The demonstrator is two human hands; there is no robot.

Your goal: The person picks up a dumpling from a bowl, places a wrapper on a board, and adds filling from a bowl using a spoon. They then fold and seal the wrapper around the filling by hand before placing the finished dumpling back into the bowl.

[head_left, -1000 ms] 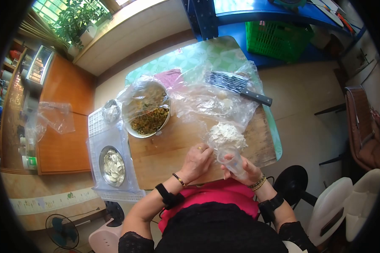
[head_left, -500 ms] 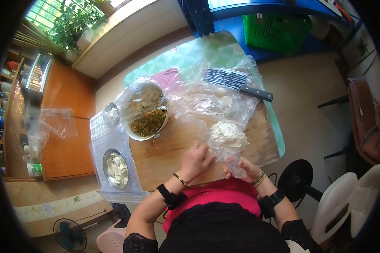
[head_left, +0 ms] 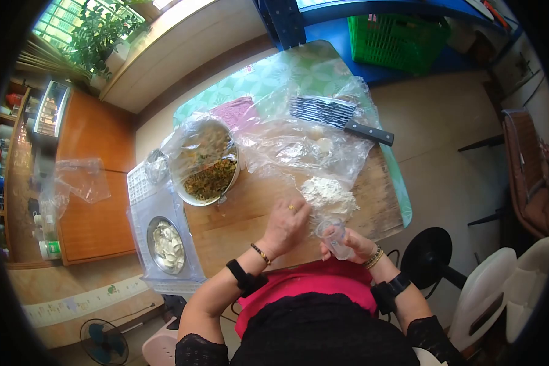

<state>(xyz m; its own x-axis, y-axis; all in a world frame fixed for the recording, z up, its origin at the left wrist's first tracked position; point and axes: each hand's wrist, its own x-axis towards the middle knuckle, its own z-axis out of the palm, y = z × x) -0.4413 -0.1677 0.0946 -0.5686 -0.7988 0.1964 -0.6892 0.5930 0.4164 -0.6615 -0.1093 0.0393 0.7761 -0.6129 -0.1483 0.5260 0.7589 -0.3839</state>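
My right hand (head_left: 358, 245) is wrapped round a clear plastic cup (head_left: 333, 235), its round mouth tilted up and to the left, at the front edge of the wooden board (head_left: 238, 229). Just left of the cup, my left hand (head_left: 287, 226) rests low over the board with its fingers curled; whatever they pinch is hidden. A heap of white flour (head_left: 328, 196) lies right beyond both hands. Behind it, a clear plastic sheet (head_left: 280, 146) is spread out, with a small pale dough piece (head_left: 325, 145) on it.
A cleaver (head_left: 369, 132) lies at the back right. A bowl of chopped filling (head_left: 210, 180), partly under plastic, stands left, near a pink cloth (head_left: 235, 113). Further left, a metal bowl (head_left: 152, 244) holds white folded pieces on a plastic-covered tray. A black round stand (head_left: 427, 259) is at the right.
The cup in my right hand has tipped so that its mouth now shows, and it has moved slightly left. My left hand has turned over, hiding the pale piece seen at its fingertips.
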